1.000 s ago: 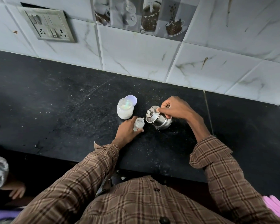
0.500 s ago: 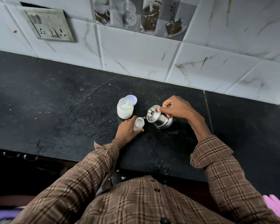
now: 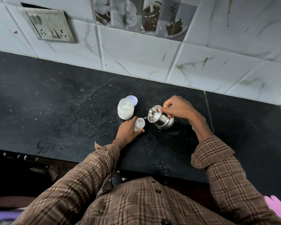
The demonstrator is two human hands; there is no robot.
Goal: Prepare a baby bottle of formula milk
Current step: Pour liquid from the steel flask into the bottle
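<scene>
Black counter (image 3: 55, 111): left hand (image 3: 128, 131) gripping baby bottle (image 3: 139, 124), right hand (image 3: 177, 108) clasping tilted steel kettle (image 3: 161, 118), spout seemingly at bottle's mouth.

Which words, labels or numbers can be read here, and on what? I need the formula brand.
None can be read.
Formula jar: no label in view.
Baby bottle: any markings too small to read.
Steel kettle: plain.
Switch panel: no lettering visible.
</scene>
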